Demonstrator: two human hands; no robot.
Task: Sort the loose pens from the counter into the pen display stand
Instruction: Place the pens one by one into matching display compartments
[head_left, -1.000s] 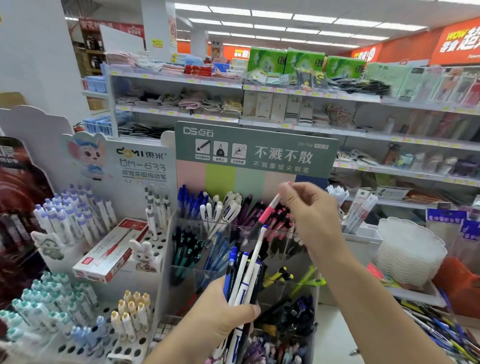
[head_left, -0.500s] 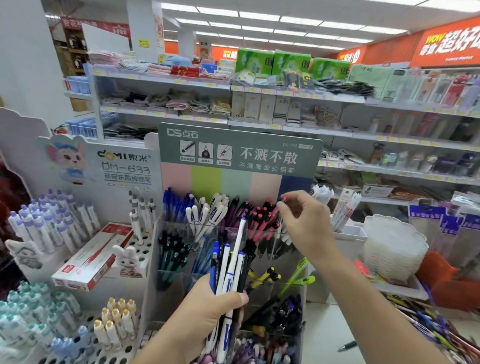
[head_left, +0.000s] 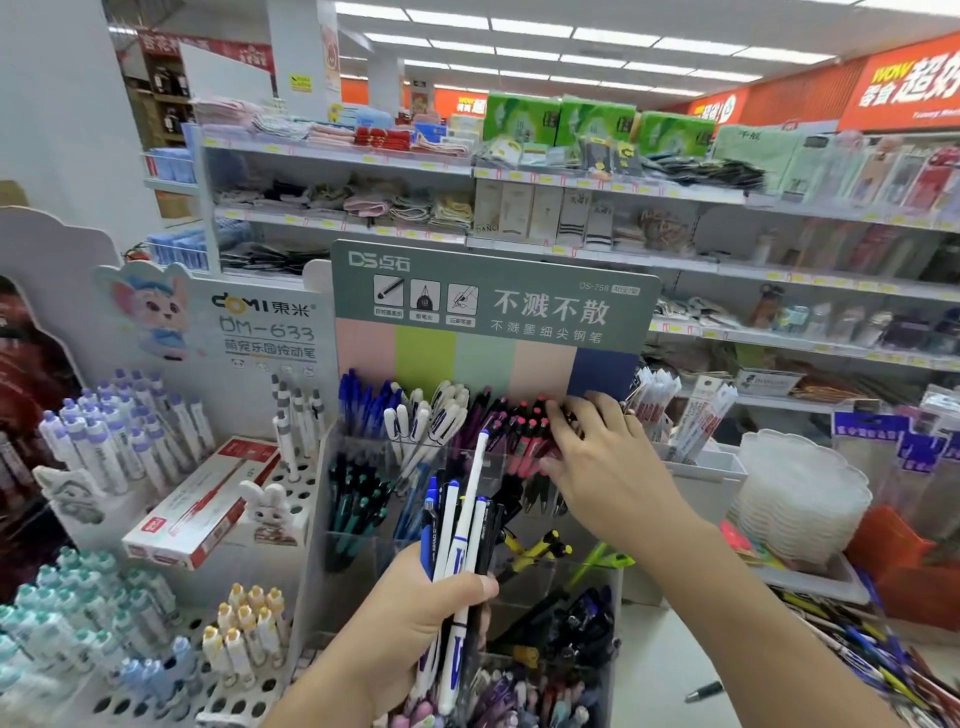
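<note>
The pink-capped pen that was being carried a second ago above the pen display stand (head_left: 470, 519) is no longer being held up — it is now being seated among the pink pens (head_left: 524, 431) in the stand's upper row. The right hand (head_left: 602, 462) is being lowered onto that row, its fingers spread nearly straight and pressing against the caps; nothing is being pinched by it any more, so far as can be seen. By that reading, one pen is being counted as sorted, and the pink compartment is being tidied.

The left hand (head_left: 421, 618) is being kept wrapped around a bundle of pens (head_left: 460, 540) — blue, white and black barrels — in front of the stand's lower tiers, near the front edge of the tabletop (head_left: 660, 670). These are waiting to be sorted, so the task is judged to be well short of finished. More loose pens (head_left: 862, 654) are lying in a heap toward the right edge of the tabletop, and one dark pen (head_left: 704, 692) is lying alone on the bare white surface near the front.

To the left of the stand, a white peg-hole display (head_left: 171, 613) is being filled by purple, teal and yellow-capped pens, with a red-and-white box (head_left: 208, 504) resting on it. Behind, shop shelves (head_left: 467, 171) are being lit by ceiling strip lights, and orange signage is being shown at the far right.
</note>
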